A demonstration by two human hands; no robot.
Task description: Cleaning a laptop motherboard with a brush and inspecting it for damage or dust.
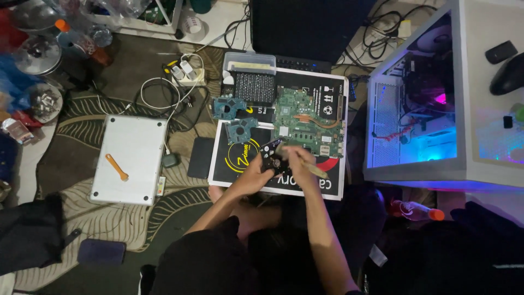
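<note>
My left hand point(254, 170) grips a small black fan-like part point(271, 154) over a flat cardboard sheet point(229, 172) on the floor. My right hand point(293, 156) holds a pale brush point(315, 170) against that part. Just beyond my hands lies a green laptop mainboard point(308, 119) with a copper heat pipe. Two small bluish circuit boards point(232, 107) lie to its left on the sheet.
A silver laptop bottom cover point(131, 159) with an orange pry tool point(117, 167) lies on the patterned rug at left. A lit desktop computer case point(415, 120) stands at right. Cables, a power strip point(184, 72), a black flat pad point(200, 157) and a bottle point(416, 210) lie around.
</note>
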